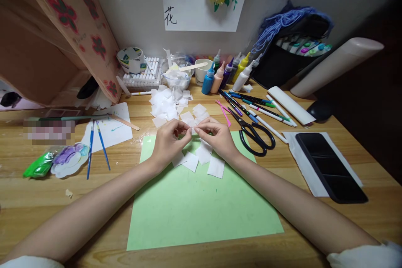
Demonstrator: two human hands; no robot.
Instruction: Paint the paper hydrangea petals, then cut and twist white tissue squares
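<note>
Grip pinched nearly shut, both hands' fingertips [189, 130] on white paper [193, 130]

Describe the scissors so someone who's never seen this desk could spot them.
Start at the green sheet on the wooden desk. The scissors lie at its far right corner, beside the right hand. Slim pens lie near them, but only the scissors have two big black looped handles.

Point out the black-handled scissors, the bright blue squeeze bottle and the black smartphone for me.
black-handled scissors [270, 140]: head view, on the right handle loop's outer side.
bright blue squeeze bottle [207, 84]: head view, on the body.
black smartphone [329, 165]: head view, on the dark face.
</note>
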